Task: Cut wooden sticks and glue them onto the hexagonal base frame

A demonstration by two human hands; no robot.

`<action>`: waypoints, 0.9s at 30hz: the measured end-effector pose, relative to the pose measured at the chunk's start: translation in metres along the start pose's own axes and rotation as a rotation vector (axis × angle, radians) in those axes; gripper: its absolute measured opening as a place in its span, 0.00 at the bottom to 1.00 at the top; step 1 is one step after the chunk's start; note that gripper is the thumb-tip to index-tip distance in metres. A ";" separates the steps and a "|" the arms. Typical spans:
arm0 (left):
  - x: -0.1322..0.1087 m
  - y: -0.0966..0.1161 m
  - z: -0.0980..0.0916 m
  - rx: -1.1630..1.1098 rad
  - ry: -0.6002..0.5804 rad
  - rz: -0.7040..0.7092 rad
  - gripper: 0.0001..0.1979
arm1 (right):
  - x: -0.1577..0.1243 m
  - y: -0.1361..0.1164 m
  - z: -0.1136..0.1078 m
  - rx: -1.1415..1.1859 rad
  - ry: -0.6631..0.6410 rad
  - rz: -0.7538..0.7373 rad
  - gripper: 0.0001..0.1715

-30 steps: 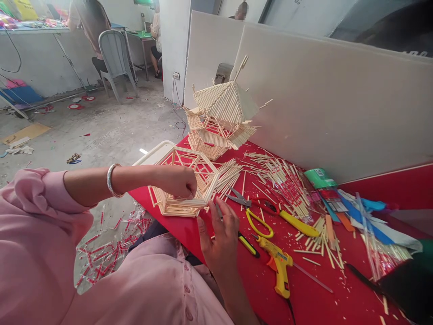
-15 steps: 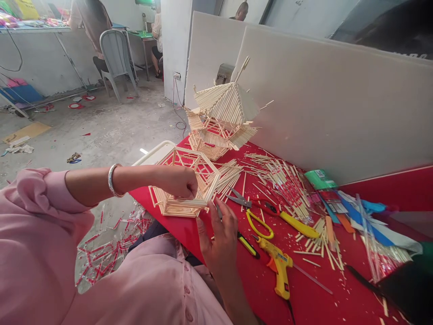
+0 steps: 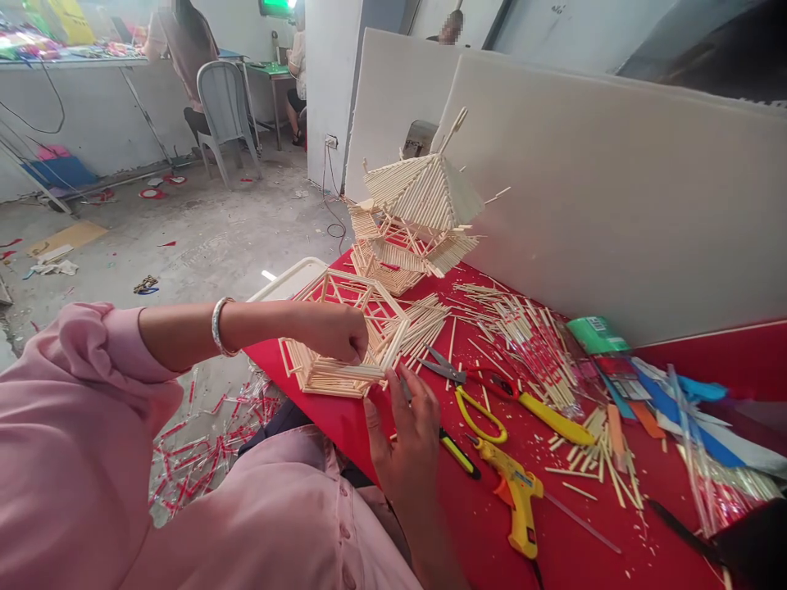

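A six-sided frame of pale wooden sticks (image 3: 344,383) sits at the near left edge of the red table. My left hand (image 3: 341,332), with a silver bangle on its wrist, is closed over the frame's near wall; its fingertips and anything in them are hidden. At the frame's near right corner, my right hand (image 3: 406,426) has its thumb and index fingertips against the sticks, bracing the corner between them. A black and yellow-green utility knife (image 3: 460,456) lies partly behind that hand. To its right are scissors (image 3: 476,393) and a yellow glue gun (image 3: 513,492).
A tiered stick pavilion (image 3: 424,205) stands behind the frame. Loose sticks (image 3: 522,336) and plastic packets spread over the red table (image 3: 467,541). A white panel (image 3: 584,205) borders the far side. Torn wrappers (image 3: 209,442) litter the floor; people sit near a grey chair (image 3: 225,106).
The whole view has shifted slightly, so everything appears a little farther right. Both hands keep almost the same position at the stick frame.
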State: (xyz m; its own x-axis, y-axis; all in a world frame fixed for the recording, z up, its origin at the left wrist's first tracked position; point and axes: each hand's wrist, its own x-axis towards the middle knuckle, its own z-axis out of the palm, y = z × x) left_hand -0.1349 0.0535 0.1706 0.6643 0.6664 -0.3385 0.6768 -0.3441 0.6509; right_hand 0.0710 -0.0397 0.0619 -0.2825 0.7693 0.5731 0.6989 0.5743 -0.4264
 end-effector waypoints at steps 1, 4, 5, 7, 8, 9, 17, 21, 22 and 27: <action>0.000 0.000 0.000 -0.001 0.000 0.001 0.09 | 0.000 0.000 0.000 0.000 0.001 -0.004 0.32; 0.000 0.000 -0.001 -0.001 -0.002 -0.002 0.09 | 0.000 0.000 0.000 0.005 0.004 -0.006 0.31; 0.000 0.001 -0.001 0.001 -0.003 -0.006 0.09 | 0.000 0.000 0.000 0.007 0.005 -0.004 0.31; 0.000 0.003 -0.002 0.007 -0.011 -0.021 0.10 | 0.000 0.000 0.000 0.011 0.006 0.000 0.32; 0.000 0.005 -0.002 0.011 -0.015 -0.030 0.10 | -0.001 0.000 -0.001 0.013 0.005 0.001 0.32; -0.001 0.006 -0.002 0.018 -0.019 -0.040 0.10 | -0.001 0.000 -0.001 0.014 0.004 0.002 0.32; -0.003 0.012 -0.004 0.028 -0.023 -0.054 0.11 | 0.000 -0.002 -0.001 0.013 -0.004 0.009 0.32; -0.003 0.010 -0.004 0.029 -0.019 -0.039 0.11 | -0.001 -0.001 -0.001 0.018 -0.012 0.015 0.32; -0.003 0.010 -0.004 0.030 -0.019 -0.038 0.10 | -0.001 -0.001 -0.001 0.019 -0.014 0.016 0.32; -0.002 0.010 -0.003 0.039 -0.006 -0.041 0.10 | -0.001 -0.002 -0.001 0.019 -0.017 0.021 0.32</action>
State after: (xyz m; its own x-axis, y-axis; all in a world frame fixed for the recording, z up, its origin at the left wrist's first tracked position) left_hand -0.1305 0.0505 0.1797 0.6378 0.6766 -0.3681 0.7149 -0.3422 0.6097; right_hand 0.0707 -0.0421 0.0634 -0.2790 0.7856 0.5523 0.6920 0.5633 -0.4516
